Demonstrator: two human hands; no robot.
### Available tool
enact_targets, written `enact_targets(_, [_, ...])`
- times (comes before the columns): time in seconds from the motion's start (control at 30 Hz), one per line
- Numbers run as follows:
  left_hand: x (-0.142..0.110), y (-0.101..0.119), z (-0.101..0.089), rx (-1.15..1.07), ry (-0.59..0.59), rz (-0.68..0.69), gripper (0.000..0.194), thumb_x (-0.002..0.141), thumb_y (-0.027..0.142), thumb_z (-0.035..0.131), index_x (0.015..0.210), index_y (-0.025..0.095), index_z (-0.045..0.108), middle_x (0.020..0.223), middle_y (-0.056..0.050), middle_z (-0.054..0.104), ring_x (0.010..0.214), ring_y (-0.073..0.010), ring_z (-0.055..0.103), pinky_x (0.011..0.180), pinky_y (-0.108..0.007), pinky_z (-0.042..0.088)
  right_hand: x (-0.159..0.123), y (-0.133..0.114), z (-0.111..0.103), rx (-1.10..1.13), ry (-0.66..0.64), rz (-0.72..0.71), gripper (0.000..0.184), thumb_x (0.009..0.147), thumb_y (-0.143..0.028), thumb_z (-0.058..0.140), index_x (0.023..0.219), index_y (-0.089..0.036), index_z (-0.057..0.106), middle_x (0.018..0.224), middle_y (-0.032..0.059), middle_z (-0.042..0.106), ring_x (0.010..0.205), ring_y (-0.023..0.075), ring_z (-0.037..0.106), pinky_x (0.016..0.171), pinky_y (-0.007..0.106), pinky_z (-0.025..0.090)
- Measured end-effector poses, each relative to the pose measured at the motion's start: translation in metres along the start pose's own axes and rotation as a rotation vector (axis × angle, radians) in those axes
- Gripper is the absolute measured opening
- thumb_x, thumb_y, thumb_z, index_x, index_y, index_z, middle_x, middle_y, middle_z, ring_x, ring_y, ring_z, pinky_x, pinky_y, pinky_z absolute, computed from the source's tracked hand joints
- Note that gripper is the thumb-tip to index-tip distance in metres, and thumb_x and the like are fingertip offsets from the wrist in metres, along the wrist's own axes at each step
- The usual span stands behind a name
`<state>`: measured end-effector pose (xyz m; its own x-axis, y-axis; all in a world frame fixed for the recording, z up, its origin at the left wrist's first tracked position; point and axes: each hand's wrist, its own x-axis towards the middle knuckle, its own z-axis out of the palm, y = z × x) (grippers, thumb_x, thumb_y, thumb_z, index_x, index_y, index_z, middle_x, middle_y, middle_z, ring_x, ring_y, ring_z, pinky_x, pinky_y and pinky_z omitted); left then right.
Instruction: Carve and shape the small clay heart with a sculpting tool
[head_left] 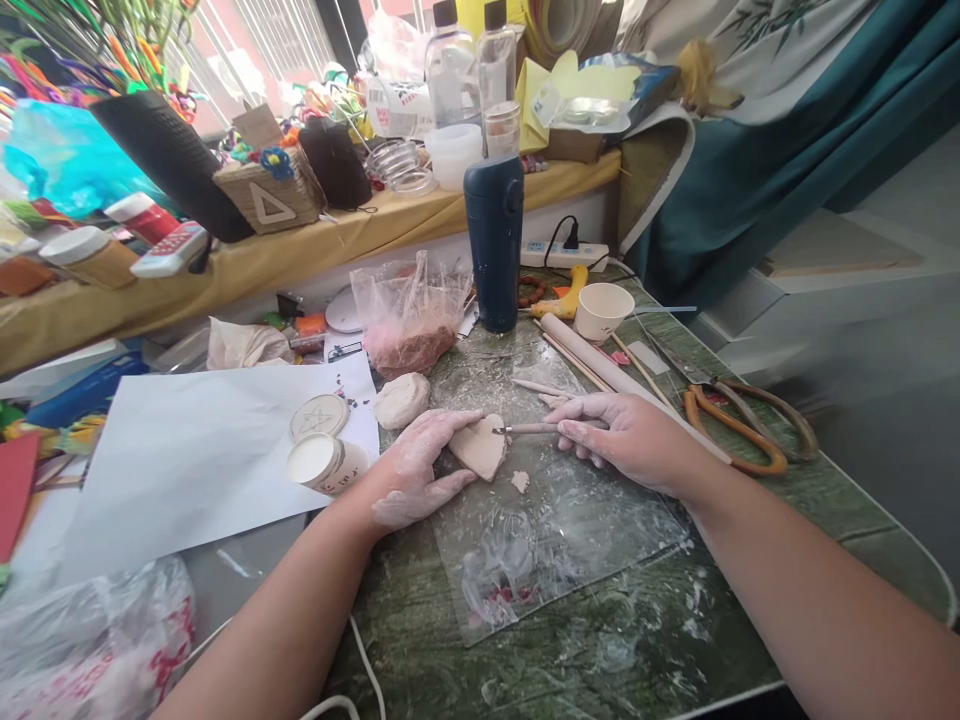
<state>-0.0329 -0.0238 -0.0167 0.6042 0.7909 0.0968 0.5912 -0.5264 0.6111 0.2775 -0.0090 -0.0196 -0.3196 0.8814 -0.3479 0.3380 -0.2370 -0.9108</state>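
Observation:
A flat, pale piece of clay (481,450) with one rounded side lies on a clear plastic sheet (607,525). My left hand (416,470), dusted white, holds it at its left side between thumb and fingers. In my right hand (615,435) is a clay modelling tool (531,429), gripped like a pen. Its metal tip touches the right edge of the clay. Just below lies a small torn clay scrap (520,482). Behind my left hand sits a rounded lump of clay (401,400). Another thin tool (541,387) lies beyond my right hand.
Behind stand a dark blue bottle (495,250) and a plastic bag of reddish material (411,335). Left are white paper (187,450) and an open paper cup (326,462). To the right are a rolling pin (637,385), a white cup (602,310) and scissors (739,425).

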Motion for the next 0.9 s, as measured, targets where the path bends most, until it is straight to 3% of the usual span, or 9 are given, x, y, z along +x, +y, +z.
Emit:
enact_targets(0.3, [-0.001,0.001,0.0,0.005,-0.01,-0.021,0.068,0.092,0.027,0.072,0.152,0.032,0.041,0.149,-0.008,0.054,0.136,-0.0275,0.052,0.117,-0.049,0.043,0.002,0.006,-0.001,0.016,-0.039,-0.013,0.027,0.091,-0.037,0.069,0.111,-0.021,0.078,0.084,0.006,0.075,0.066,0.0143,0.063,0.057,0.025,0.049])
enact_targets(0.57, [0.0,0.003,0.0,0.015,0.009,-0.012,0.067,0.089,0.025,0.073,0.149,0.028,0.045,0.143,-0.011,0.058,0.132,-0.0296,0.055,0.113,-0.051,0.046,-0.001,0.0,0.004,0.056,0.112,-0.01,0.028,0.089,-0.038,0.07,0.109,-0.02,0.075,0.083,0.0063,0.074,0.065,0.0147,0.062,0.054,0.025,0.048])
enact_targets(0.9, [0.0,0.004,-0.001,0.015,-0.004,-0.021,0.066,0.09,0.027,0.072,0.15,0.029,0.044,0.148,-0.01,0.055,0.135,-0.0301,0.053,0.115,-0.052,0.045,-0.002,-0.003,0.004,-0.007,0.059,-0.002,0.027,0.09,-0.035,0.069,0.111,-0.021,0.076,0.088,0.0071,0.076,0.067,0.0155,0.063,0.059,0.027,0.05])
